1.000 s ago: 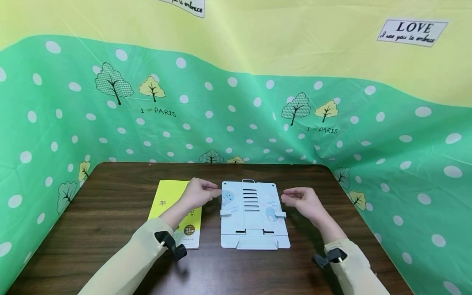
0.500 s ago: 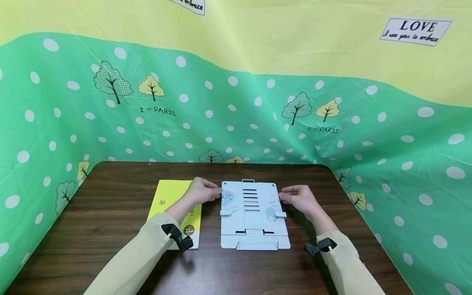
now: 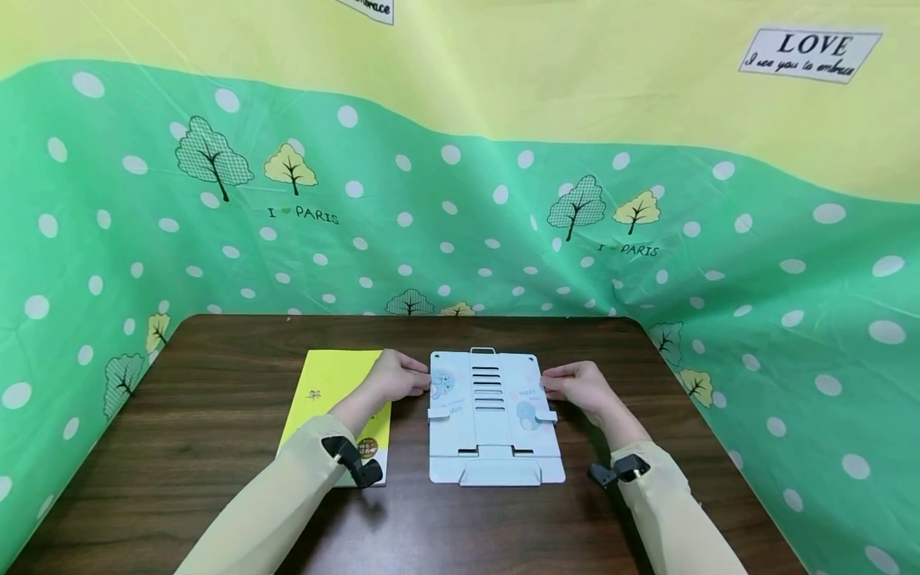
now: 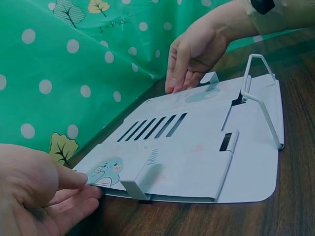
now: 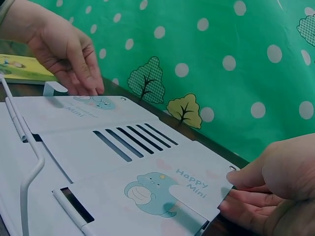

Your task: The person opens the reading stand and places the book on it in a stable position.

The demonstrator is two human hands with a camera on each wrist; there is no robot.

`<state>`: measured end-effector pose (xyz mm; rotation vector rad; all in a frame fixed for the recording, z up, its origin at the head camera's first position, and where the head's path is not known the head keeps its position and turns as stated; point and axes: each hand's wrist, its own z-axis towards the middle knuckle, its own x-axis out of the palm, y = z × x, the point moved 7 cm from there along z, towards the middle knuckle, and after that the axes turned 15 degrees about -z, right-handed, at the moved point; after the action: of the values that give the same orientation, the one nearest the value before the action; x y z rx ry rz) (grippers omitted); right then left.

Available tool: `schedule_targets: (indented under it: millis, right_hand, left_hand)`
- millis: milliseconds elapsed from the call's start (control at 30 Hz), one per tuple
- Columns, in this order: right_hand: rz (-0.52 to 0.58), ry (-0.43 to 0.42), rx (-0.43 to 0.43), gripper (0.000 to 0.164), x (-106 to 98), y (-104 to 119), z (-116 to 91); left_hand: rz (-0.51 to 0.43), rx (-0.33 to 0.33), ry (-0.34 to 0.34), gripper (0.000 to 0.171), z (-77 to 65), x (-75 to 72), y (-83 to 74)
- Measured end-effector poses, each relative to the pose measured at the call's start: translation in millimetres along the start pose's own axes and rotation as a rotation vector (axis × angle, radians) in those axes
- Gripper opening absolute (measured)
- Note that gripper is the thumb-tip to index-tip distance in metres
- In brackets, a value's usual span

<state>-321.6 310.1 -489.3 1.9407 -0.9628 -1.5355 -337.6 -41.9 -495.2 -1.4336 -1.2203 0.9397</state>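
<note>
A white folding book stand (image 3: 490,435) with slots and blue cartoon animals lies flat on the table. My left hand (image 3: 399,375) pinches its left edge near the far corner. In the left wrist view the left thumb (image 4: 71,178) lies at the top of that edge, with fingers below. Across the stand, my right hand (image 3: 580,388) pinches the right edge. The right wrist view shows the right thumb (image 5: 246,175) over the corner and the fingers under it. A yellow book (image 3: 327,375) lies beneath the left forearm, partly hidden by it.
The dark wooden table (image 3: 237,375) extends around the stand and the book. A green and yellow curtain (image 3: 446,208) with white dots hangs behind and along the sides. A wire bracket (image 4: 261,98) rises at the stand's near end in the left wrist view.
My right hand has moved left, from beside the stand onto its right edge. The left hand has hardly moved at the left edge. Stand and book lie as before.
</note>
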Motion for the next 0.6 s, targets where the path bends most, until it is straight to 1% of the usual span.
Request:
schedule_targets:
  millis: [133, 333, 600]
  right_hand:
    - [-0.008, 0.001, -0.002, 0.032, 1.3, -1.9, -0.9]
    - [-0.056, -0.014, -0.022, 0.031, 1.1, 0.3, -0.9]
    - [-0.023, -0.042, -0.023, 0.031, -3.1, 4.1, -4.3]
  left_hand:
    - [-0.003, -0.009, 0.003, 0.019, -2.3, 3.3, 1.0]
    - [-0.008, 0.008, -0.007, 0.019, -2.9, 3.7, 0.0]
    - [-0.021, 0.011, -0.016, 0.020, -1.9, 3.7, -3.0]
